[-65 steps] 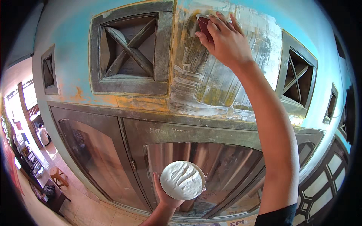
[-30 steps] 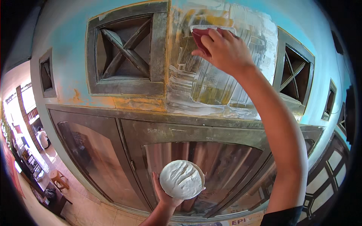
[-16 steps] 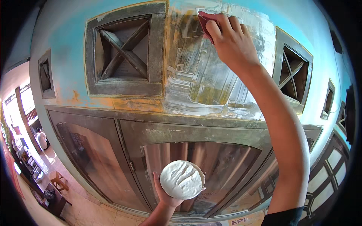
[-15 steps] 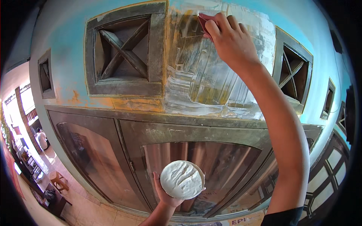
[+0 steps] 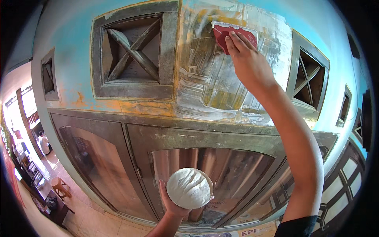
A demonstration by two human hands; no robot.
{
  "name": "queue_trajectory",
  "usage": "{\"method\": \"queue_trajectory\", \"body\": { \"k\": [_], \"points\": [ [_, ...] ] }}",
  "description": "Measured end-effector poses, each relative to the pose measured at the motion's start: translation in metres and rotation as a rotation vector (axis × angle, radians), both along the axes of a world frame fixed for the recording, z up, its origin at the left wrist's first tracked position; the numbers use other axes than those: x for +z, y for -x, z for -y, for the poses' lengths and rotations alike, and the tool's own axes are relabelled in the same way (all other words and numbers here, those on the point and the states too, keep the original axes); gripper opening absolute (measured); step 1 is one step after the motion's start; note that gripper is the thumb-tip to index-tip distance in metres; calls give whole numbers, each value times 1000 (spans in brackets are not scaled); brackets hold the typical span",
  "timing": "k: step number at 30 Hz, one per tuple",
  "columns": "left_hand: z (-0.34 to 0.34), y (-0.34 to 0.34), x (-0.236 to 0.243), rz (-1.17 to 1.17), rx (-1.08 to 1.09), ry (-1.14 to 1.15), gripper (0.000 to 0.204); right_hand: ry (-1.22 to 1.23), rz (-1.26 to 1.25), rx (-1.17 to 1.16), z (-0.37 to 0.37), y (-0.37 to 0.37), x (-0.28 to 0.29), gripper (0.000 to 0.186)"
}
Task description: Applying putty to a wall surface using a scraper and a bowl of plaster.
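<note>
My right hand (image 5: pixel 252 65) is closed on a dark red flat putty spreader (image 5: pixel 223 34), its pale-smeared long edge toward the top. The spreader lies against a wall patch (image 5: pixel 221 87) streaked with white and grey putty over dark and ochre areas. Lower down, my left hand (image 5: pixel 173 203) supports a round tub of white putty (image 5: pixel 189 189) from below and the side. Furrows cross the top of the putty, and the fingers beneath the tub are mostly hidden.
A wooden vent frame with a cross (image 5: pixel 134 51) is left of the patch, another vent frame (image 5: pixel 308 75) right. Below run brown wood-framed windows (image 5: pixel 213 158). At far left are a stool (image 5: pixel 61 187), a dark low table (image 5: pixel 59 213) and a seated person (image 5: pixel 44 143).
My right hand has turned the spreader so its broad red face shows, and moved it slightly right and down on the patch. My left hand holds the tub nearly in place.
</note>
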State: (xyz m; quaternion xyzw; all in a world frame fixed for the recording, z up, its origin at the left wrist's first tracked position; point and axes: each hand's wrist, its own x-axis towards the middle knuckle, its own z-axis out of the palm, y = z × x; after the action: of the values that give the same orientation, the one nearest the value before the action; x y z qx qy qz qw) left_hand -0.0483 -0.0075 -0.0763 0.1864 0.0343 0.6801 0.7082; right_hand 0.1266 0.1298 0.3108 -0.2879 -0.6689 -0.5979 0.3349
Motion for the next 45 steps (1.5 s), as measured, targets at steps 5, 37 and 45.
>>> {"method": "queue_trajectory", "body": {
  "k": [5,37,45],
  "points": [
    [0,-4,-1,-31,10,-9,96,-80,39,32,-10,-3,-31,48],
    [-5,-13,8,-35,-96,25,97,-245,-47,203,-4,-31,35,44],
    [-12,-24,15,-15,-89,40,96,-125,-95,158,-29,-43,23,49]
  ]
}}
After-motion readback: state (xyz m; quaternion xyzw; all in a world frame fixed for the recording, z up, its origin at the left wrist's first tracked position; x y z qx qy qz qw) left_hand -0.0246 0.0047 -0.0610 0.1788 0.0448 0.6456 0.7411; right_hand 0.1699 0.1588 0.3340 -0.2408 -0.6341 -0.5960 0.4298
